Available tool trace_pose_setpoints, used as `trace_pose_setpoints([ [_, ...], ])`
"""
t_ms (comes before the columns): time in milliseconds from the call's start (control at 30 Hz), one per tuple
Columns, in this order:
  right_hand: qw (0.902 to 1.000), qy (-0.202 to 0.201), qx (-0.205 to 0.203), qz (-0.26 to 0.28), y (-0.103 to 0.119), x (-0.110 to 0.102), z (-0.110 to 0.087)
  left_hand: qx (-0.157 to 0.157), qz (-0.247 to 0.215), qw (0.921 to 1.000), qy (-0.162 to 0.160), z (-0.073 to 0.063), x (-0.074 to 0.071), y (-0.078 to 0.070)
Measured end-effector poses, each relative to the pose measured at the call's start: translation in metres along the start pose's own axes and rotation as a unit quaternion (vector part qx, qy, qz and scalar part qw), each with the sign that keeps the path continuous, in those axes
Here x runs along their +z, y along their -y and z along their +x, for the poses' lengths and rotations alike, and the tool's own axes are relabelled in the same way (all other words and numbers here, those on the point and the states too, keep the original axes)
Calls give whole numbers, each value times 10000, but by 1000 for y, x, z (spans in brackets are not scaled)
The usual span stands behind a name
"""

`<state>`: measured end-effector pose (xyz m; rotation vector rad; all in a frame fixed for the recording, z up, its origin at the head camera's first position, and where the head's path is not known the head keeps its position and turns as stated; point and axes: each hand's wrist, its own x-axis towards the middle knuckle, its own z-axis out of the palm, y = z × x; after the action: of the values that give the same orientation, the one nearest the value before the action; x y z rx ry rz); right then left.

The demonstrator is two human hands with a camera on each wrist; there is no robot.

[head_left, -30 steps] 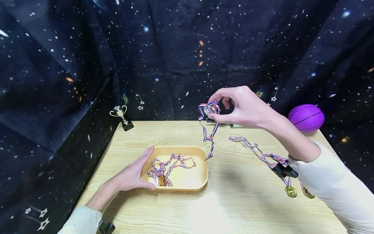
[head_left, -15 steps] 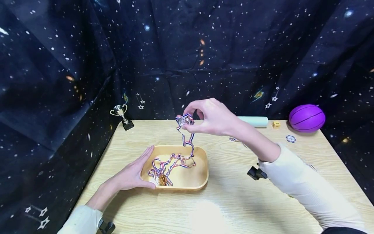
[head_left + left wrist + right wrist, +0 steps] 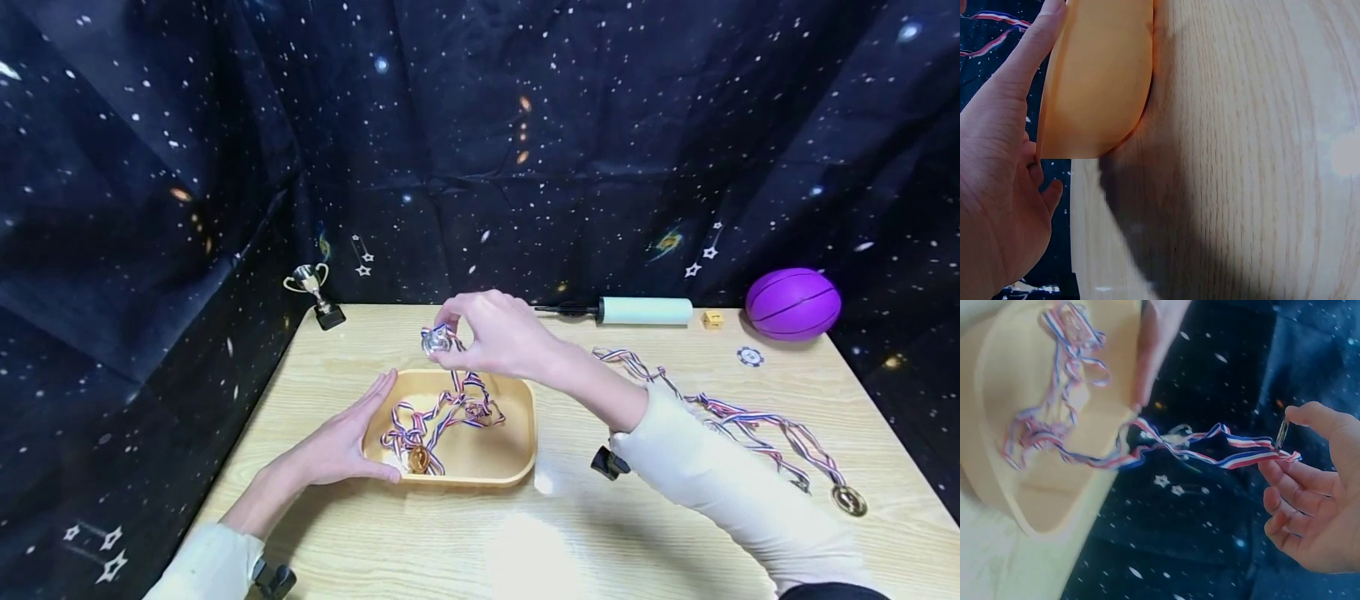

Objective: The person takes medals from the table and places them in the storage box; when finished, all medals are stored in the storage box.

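Silver medal [image 3: 436,340] sits pinched in our right hand [image 3: 498,333] above the tray's [image 3: 491,454] far edge, ribbon [image 3: 1244,459] trailing inside; our wide-spread left hand [image 3: 337,450] braces the tray's left end, presumably against sliding.

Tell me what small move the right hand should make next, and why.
Probably lower the right hand and let the silver medal down into the tray. The medal is pinched in the air, its striped ribbon hangs into the tray, and the left hand braces the tray's end.
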<state>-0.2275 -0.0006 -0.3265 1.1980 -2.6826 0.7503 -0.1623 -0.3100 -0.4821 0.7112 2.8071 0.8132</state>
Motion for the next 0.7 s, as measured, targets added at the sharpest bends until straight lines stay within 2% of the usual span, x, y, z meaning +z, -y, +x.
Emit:
trace_pose_setpoints([
  [133, 9997, 218, -80, 20, -2, 24, -3, 9, 27, 10000, -3, 0, 0, 1],
  [500, 9968, 782, 24, 131, -13, 101, -18, 46, 31, 10000, -33, 0, 1, 1],
  [700, 9945, 1036, 109, 51, -13, 129, -26, 38, 28, 10000, -18, 0, 0, 1],
])
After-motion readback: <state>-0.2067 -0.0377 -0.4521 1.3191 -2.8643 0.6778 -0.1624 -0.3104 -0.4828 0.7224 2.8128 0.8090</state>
